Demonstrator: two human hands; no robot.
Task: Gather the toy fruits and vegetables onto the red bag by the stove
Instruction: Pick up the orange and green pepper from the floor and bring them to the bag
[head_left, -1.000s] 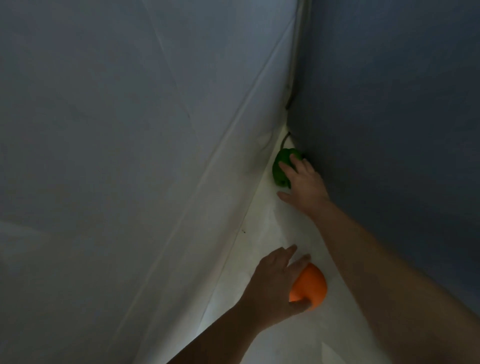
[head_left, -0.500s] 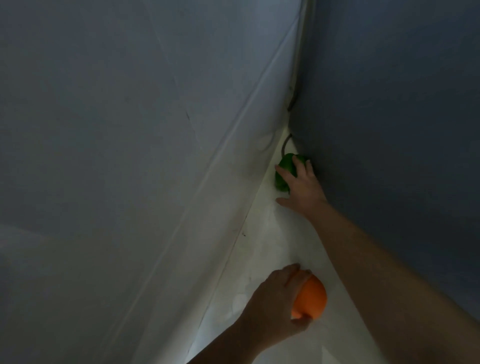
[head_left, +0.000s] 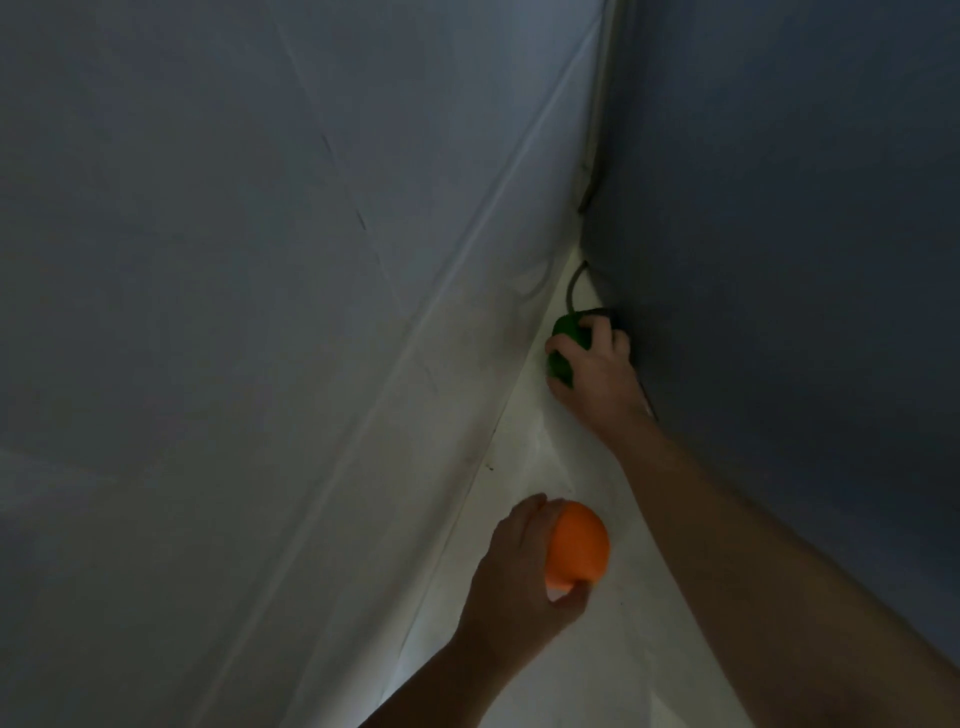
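Toy fruits sit in both hands: a smooth round orange plastic fruit (head_left: 577, 552) is cupped in the left hand (head_left: 519, 577), fingers curled round it, low over the white floor strip (head_left: 524, 457). Farther in the dim corner, the right hand (head_left: 592, 374) fingers wrap a green toy vegetable (head_left: 563, 343) beside the blue-grey wall (head_left: 779, 260).

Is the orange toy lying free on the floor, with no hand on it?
No, the left hand grips the orange toy, with fingers over its top and the thumb under it.
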